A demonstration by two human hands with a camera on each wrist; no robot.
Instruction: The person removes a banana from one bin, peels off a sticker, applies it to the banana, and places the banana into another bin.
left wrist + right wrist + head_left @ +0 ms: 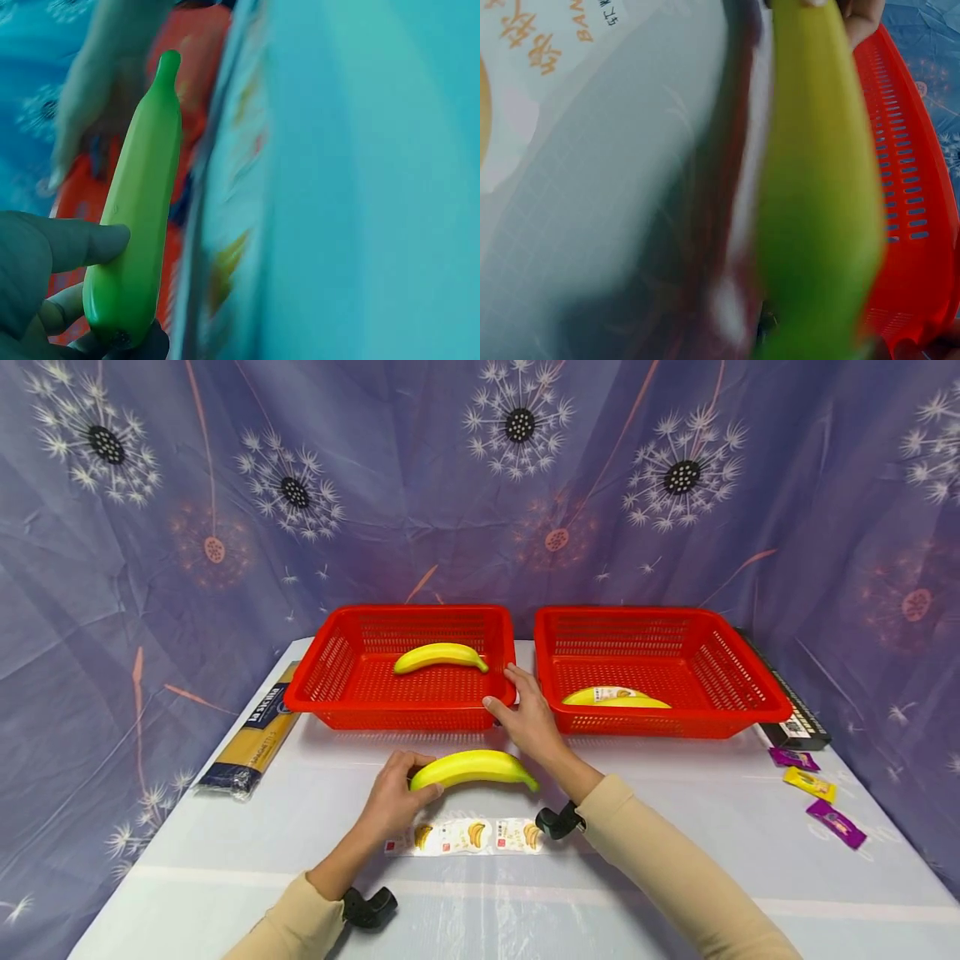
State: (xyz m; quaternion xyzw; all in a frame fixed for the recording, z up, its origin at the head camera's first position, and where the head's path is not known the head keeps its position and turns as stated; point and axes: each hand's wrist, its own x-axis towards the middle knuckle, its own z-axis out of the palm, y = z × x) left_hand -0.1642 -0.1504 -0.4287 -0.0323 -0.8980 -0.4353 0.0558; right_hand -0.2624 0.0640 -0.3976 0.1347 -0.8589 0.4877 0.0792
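My left hand point(401, 793) grips a yellow banana point(472, 766) by its left end, thumb on the near side, above the table behind a strip of banana stickers point(486, 837). The green-tipped stem points right in the head view and upward in the left wrist view. Just beyond the stem, my right hand point(528, 718) reaches forward with fingers extended, fingertips at the right front corner of the left red basket point(412, 718). A single banana point(438, 656) lies in that basket. The right red basket point(660, 724) holds two bananas, one bearing a sticker point(611, 693).
A spaghetti pack point(255, 731) lies along the table's left side. To the right are a black box point(798, 731), two purple wrapped sweets point(836, 823) and a yellow one point(810, 783). A patterned curtain point(420, 485) hangs behind the baskets.
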